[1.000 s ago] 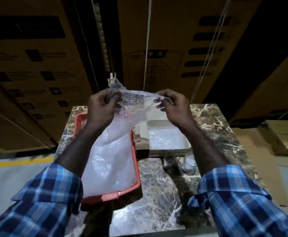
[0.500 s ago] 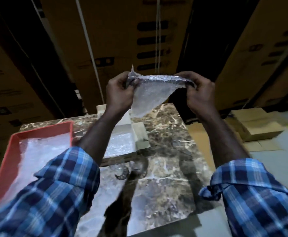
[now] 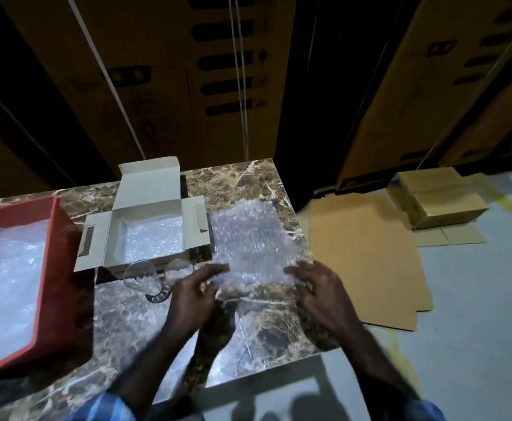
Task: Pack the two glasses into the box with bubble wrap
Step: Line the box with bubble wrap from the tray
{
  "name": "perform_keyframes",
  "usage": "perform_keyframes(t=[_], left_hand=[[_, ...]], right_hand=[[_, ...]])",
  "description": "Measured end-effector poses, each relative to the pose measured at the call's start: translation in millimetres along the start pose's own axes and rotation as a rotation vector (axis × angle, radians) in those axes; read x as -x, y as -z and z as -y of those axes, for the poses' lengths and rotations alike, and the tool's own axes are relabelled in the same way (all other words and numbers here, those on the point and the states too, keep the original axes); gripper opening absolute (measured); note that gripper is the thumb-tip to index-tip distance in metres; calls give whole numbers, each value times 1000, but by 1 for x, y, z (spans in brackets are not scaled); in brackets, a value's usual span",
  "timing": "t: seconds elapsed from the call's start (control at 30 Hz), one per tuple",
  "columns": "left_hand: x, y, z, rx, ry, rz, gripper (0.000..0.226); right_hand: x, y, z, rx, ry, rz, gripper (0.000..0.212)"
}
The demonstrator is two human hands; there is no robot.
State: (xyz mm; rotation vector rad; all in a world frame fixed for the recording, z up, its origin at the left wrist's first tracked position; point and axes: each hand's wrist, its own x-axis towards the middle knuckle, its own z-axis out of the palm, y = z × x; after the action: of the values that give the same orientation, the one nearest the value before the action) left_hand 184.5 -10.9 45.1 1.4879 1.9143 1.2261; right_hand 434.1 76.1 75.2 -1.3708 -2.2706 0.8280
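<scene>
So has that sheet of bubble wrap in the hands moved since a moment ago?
Yes. The bubble wrap sheet was held up in the air above the marble table; now it lies spread flat on it, right of the open box.

Head view, looking steeply down, close over marble table [image 3: 248,183]

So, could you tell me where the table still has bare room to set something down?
Bare marble lies near the front edge, between the red tray and the left hand. More lies behind the bubble wrap sheet. It is crowded around the box and glasses.
</scene>
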Motion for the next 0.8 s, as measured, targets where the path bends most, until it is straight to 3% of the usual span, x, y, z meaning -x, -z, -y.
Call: perform_keyframes(t=[0.13,0.27,0.33,0.37,0.47,0.57,0.67,0.73,0.8], left_hand=[[47,-7,22,-101,52,128,51],[71,-8,32,-13,179,233,47],[77,-6,34,12,225,233,17],[77,-6,36,12,247,233,14],[72,-7,47,-6,295,211,29],[60,-10,44,54,327,165,45],[52,-15,39,130,377,113,39],[50,-16,38,110,376,103,32],[52,-15,36,94,370,110,23]], right_hand=[[33,-29,-26,57,-27,138,31],[58,-48,-45,41,-112,242,17],[61,-52,-50,-14,-148,247,15],[61,-52,-50,-69,-170,240,19],[54,-54,-52,-276,-266,134,28],[49,-57,-55,-430,-394,134,28],[53,-64,-59,-484,-405,179,36],[55,-65,-55,-410,-408,214,17],[54,-66,-55,-352,-400,211,37]])
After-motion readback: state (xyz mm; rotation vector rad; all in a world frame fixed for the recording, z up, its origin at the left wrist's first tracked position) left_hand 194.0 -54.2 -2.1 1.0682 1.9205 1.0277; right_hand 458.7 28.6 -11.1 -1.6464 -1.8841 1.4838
